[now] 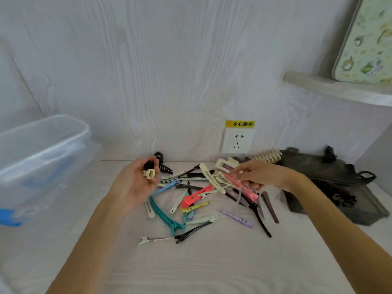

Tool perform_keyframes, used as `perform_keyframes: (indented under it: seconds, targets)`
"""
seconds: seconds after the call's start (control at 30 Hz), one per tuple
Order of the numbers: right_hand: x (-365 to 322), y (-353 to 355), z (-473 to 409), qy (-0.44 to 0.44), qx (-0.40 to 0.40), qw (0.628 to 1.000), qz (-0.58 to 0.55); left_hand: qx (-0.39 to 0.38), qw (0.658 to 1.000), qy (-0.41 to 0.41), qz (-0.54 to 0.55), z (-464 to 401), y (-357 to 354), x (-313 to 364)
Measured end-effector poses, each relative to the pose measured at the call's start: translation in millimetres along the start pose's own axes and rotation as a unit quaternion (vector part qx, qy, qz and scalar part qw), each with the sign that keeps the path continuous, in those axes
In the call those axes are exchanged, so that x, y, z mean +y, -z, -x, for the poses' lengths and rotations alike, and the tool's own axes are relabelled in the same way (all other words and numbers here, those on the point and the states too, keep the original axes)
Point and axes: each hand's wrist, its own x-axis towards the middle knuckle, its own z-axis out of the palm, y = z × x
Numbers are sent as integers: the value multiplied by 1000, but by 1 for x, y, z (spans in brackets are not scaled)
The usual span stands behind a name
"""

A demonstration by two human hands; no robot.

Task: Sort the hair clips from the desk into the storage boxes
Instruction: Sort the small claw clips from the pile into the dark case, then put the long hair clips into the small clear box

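Bare desk nearest you, open room in front of the clip pile. Your left hand, left of pile, holds two small claw clips: one black, one cream. Right hand rests curled on pile's back-right edge; can't tell if it grips anything. Clear box far left of pile, dark mesh tray right. One socket behind.

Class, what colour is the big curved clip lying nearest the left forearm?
Teal. The big curved clip shows clearly in the head view, lying on the desk.
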Motion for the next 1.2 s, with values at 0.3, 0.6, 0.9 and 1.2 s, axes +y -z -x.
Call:
perform_keyframes:
  seconds: [0.3,0.6,0.9,1.2]
  targets:
    - [29,62,71,-142,116,921,-344,2,984,179,20,18,-95,-40]
    - [112,102,112,-221,161,732,-624,-16,953,300,36,13,-227,-147]
    - [144,132,146,-183,127,726,-651,-12,951,307,-28,7,-287,-171]
    - [162,130,150,-167,134,779,-589,-26,952,277,-125,3,-268,-156]
